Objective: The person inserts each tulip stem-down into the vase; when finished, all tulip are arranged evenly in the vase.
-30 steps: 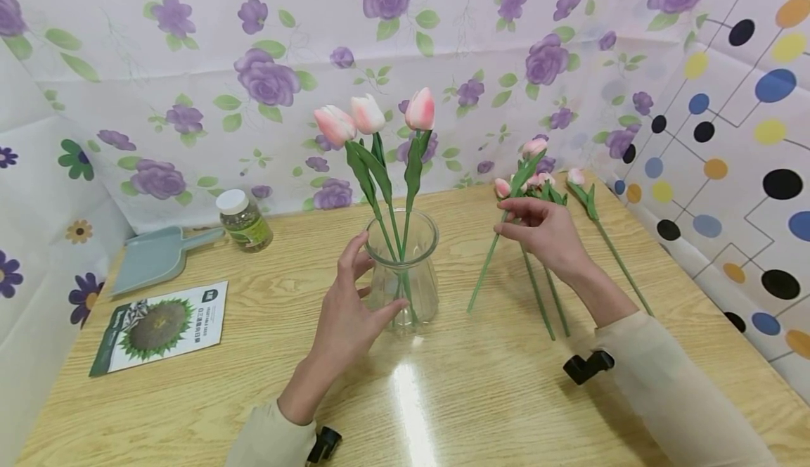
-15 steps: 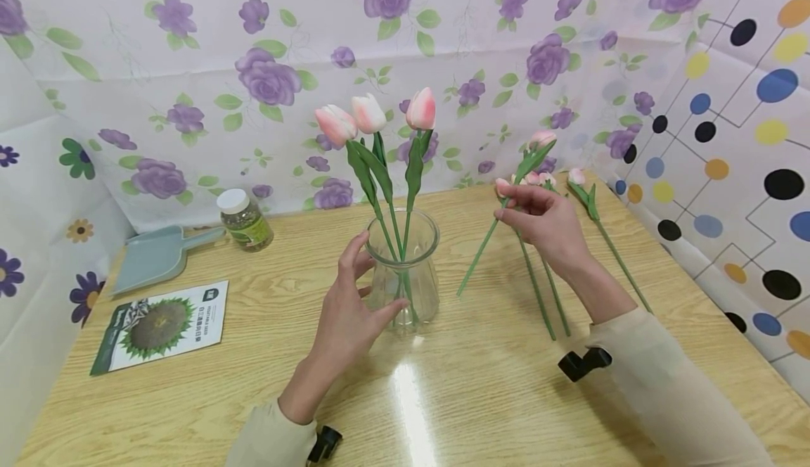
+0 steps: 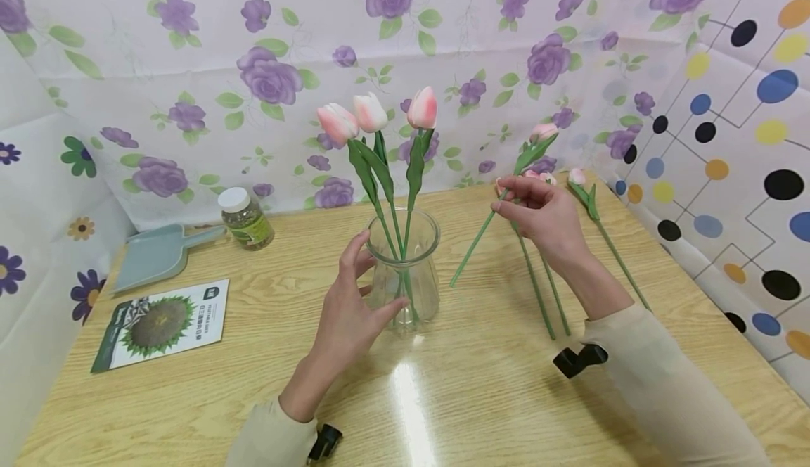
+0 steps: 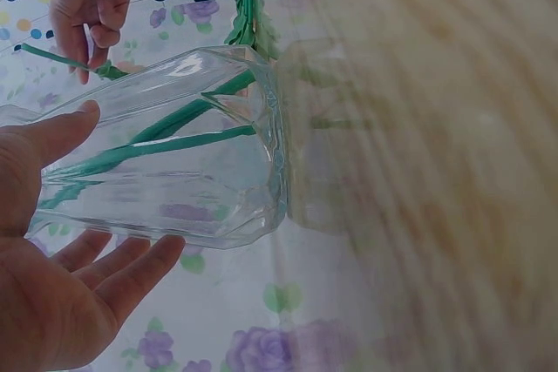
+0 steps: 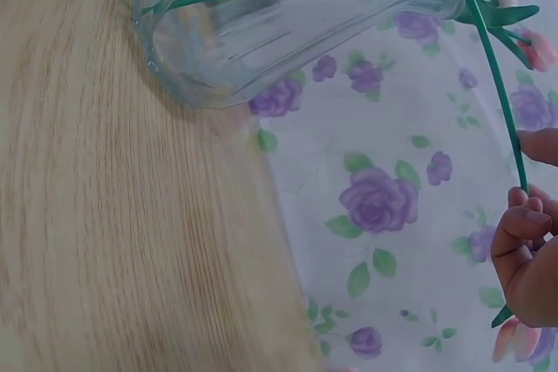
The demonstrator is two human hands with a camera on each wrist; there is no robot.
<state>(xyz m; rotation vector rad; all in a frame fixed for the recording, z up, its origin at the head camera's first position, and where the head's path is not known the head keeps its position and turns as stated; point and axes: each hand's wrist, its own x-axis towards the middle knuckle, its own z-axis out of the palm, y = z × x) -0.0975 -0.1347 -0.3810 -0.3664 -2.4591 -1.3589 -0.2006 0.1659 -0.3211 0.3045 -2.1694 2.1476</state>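
Note:
My left hand (image 3: 346, 312) holds the clear glass vase (image 3: 427, 291), thumb on one side and fingers on the other, as the left wrist view also shows. Three pink-and-white tulips (image 3: 338, 125) lean in the vase, their green stems (image 4: 187, 141) crossing inside it. To the right of it, the thumb and fingertips of my right hand (image 3: 549, 217) pinch another tulip by its green stem (image 3: 472, 250). That stem's bare lower end slants down left toward the vase; its bloom (image 3: 544, 132) points up and away. In the right wrist view, the stem (image 5: 493, 58) crosses in front of the vase mouth.
More tulips (image 3: 535, 280) lie behind and below my right hand, partly hidden by it. A single tulip (image 3: 616, 255) lies farther right. At left are a grey dustpan (image 3: 155, 259), a white-capped jar (image 3: 249, 228) and a sunflower seed packet (image 3: 161, 326). Patterned cloth walls (image 3: 443, 24) border the table.
My right hand has lifted the pinched tulip slightly and shifted it left, its stem end swinging up and toward the vase. The left hand and vase stay in place.

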